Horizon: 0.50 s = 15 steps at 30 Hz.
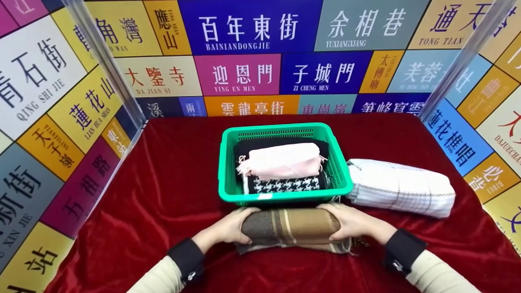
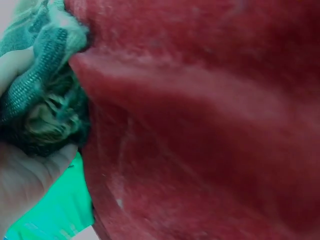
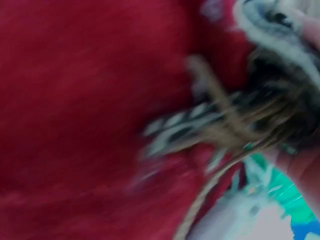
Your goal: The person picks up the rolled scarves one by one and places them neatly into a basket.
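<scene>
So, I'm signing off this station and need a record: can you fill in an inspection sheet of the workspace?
Surface: red cloth, wrinkled in places.
Job's things: brown striped bundle between the hands, on the near side of the green basket; basket holds a pink bundle, a houndstooth cloth and a black cloth; white checked bundle lies right of the basket.
Clutter: nothing seen.
Grippers: bare hands; left hand grips the striped bundle's left end, right hand its right end.
Cables: nothing seen.
Surroundings: colourful lettered panels behind and on both sides.

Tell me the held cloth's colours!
The cloth is brown and grey with cream stripes, clearest in the head view.
</scene>
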Motion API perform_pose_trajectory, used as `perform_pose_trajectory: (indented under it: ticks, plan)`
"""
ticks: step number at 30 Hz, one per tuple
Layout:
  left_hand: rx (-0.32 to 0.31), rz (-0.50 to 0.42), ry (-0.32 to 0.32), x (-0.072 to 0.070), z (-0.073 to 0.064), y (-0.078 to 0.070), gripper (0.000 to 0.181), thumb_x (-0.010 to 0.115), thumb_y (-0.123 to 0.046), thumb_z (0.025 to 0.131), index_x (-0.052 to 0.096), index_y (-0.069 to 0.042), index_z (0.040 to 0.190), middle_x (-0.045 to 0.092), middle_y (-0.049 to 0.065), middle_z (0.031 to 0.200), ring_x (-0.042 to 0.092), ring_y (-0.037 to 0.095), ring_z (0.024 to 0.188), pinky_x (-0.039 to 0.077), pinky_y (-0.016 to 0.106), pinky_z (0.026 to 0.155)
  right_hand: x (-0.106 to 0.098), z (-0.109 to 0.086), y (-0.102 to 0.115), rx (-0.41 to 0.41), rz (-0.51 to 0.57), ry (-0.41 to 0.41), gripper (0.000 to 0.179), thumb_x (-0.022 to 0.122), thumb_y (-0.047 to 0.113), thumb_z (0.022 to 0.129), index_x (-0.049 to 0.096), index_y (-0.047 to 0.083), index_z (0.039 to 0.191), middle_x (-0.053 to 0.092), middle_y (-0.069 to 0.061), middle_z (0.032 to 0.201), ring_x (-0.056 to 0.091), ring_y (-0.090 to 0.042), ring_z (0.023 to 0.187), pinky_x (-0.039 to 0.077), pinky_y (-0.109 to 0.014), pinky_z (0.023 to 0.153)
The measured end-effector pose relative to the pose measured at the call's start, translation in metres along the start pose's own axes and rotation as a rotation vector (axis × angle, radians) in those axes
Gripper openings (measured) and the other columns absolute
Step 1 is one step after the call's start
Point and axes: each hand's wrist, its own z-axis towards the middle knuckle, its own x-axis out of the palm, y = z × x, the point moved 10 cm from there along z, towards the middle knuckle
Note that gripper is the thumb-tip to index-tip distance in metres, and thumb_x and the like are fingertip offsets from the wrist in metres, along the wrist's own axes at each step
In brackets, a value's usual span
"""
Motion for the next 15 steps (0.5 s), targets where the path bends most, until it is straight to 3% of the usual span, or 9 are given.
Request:
perform_pose_trajectory:
  ticks: [7, 15]
  plan:
    - [-0.021, -0.035, 0.022, 0.0022, -0.0047, 0.0062, 0.088, 0.084, -0.017, 0.057, 0.040, -0.019, 0.134, 0.047, 0.009, 0.125, 0.046, 0.027, 0.114, 0.039, 0.044, 0.094, 0.0043, -0.0045, -0.0093, -0.058, 0.090, -0.030, 0.082, 0.080, 0.032, 0.059, 0.044, 0.005, 0.128, 0.052, -0.013, 0.118, 0.051, -0.025, 0.106, 0.043, -0.043, 0.088]
    - [-0.008, 0.003, -0.015, -0.0005, 0.0004, 0.0051, 0.082, 0.083, -0.011, 0.057, 0.044, -0.017, 0.129, 0.054, 0.011, 0.122, 0.051, 0.029, 0.110, 0.043, 0.043, 0.091, 0.0052, 0.0022, -0.0085, -0.084, 0.183, -0.039, 0.068, 0.075, 0.011, 0.059, 0.049, 0.006, 0.121, 0.058, -0.004, 0.110, 0.054, -0.015, 0.099, 0.046, -0.035, 0.086]
